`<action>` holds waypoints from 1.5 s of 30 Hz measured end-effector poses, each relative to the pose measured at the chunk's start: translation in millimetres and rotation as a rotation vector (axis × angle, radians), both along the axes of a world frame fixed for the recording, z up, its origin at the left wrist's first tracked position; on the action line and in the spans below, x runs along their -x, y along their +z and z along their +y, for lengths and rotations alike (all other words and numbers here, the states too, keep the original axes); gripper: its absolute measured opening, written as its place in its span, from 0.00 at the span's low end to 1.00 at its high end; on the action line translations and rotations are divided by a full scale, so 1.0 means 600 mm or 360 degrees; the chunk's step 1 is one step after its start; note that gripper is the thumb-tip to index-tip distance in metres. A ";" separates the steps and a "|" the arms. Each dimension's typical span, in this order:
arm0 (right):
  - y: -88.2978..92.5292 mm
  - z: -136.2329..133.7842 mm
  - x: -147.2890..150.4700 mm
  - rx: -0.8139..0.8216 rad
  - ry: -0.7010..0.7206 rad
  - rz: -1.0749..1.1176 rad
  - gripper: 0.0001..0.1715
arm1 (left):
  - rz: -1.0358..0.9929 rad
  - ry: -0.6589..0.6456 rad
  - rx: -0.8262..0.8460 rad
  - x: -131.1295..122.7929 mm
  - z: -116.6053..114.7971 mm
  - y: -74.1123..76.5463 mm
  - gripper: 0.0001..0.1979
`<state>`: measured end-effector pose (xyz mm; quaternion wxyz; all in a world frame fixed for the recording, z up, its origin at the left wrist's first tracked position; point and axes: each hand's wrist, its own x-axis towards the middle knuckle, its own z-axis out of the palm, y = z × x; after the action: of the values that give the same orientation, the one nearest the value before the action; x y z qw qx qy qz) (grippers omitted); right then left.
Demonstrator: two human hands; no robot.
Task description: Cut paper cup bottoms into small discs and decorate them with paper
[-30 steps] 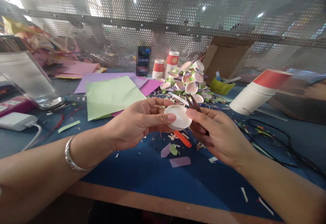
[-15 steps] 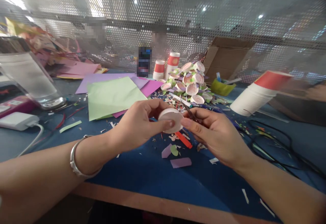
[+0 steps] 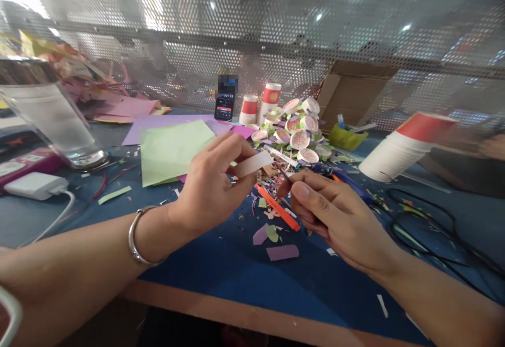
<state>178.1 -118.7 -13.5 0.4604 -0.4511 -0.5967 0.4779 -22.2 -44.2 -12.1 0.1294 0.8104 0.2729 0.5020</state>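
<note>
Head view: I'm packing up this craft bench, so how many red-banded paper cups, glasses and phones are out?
Upright red-banded cups: 2
Tipped red-banded cup: 1
Clear glass: 1
Phone: 1
Total: 5

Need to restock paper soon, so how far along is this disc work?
Done: a pile of decorated discs sits behind the hands. In hand: the left hand pinches a plain white disc edge-on, the right hand curled beside it. Left, seemingly: a stack of paper cups lying uncut and whole coloured sheets.
</note>
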 end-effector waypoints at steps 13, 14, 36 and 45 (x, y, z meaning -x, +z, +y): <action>0.008 0.002 0.008 0.0330 0.0034 0.0306 0.23 | 0.0196 0.0069 -0.0537 -0.004 0.005 -0.011 0.12; 0.008 0.002 0.008 0.0339 0.0034 0.0318 0.23 | 0.0218 0.0085 -0.0569 -0.004 0.006 -0.010 0.11; 0.014 0.000 -0.004 0.0436 0.0117 0.0361 0.27 | 0.0311 -0.0258 -0.0400 0.012 -0.019 0.014 0.08; 0.015 0.001 -0.015 0.0453 0.0040 0.0220 0.26 | 0.0226 -0.0624 0.0228 0.018 0.000 0.014 0.10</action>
<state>187.3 -118.4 -4.4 0.4258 -0.4703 -0.4954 0.5934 -32.8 -44.3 -3.4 0.2623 0.8700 0.1534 0.3882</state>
